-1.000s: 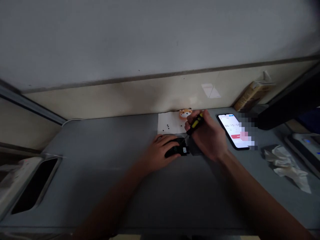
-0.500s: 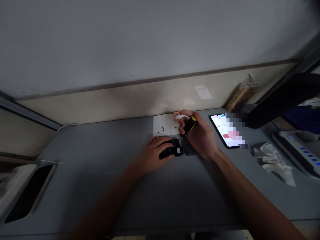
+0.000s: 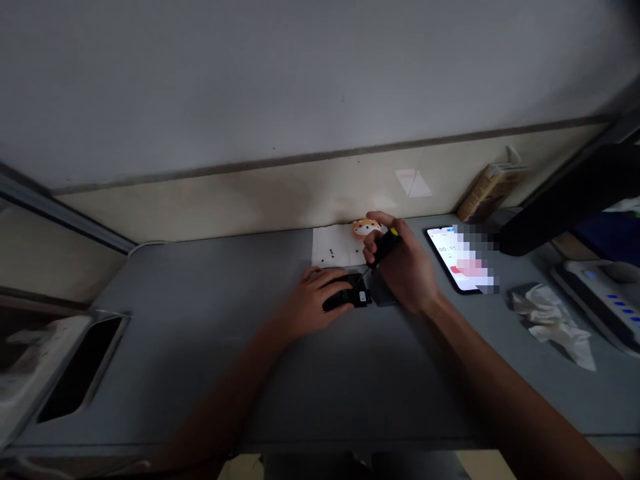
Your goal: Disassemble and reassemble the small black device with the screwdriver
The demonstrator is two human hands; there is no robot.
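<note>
My left hand (image 3: 317, 301) lies over a small black device (image 3: 361, 285) with a white label, its fingers curved around the left end and holding it on the desk. Much of the device is hidden beneath those fingers. In my right hand (image 3: 407, 273) is a screwdriver (image 3: 386, 247) with a black and yellow handle, its thin shaft slanting down to the device. Behind them, several tiny dark screws (image 3: 331, 253) rest on a white paper sheet (image 3: 321, 240). An orange and white animal-faced item (image 3: 367, 229) sits at the sheet's back edge.
Right of my hands, a lit phone (image 3: 445, 250) lies on the grey desk (image 3: 200, 300). Crumpled tissue (image 3: 555, 327) and a grey device with blue lights (image 3: 600, 293) are farther right. A carton (image 3: 490, 190) leans by the wall. At left lies a dark-screened slab (image 3: 83, 367).
The whole view has shifted slightly. My left hand still holds the device, and the screwdriver still points down at it. More of the animal-faced item now shows beside my right fingers.
</note>
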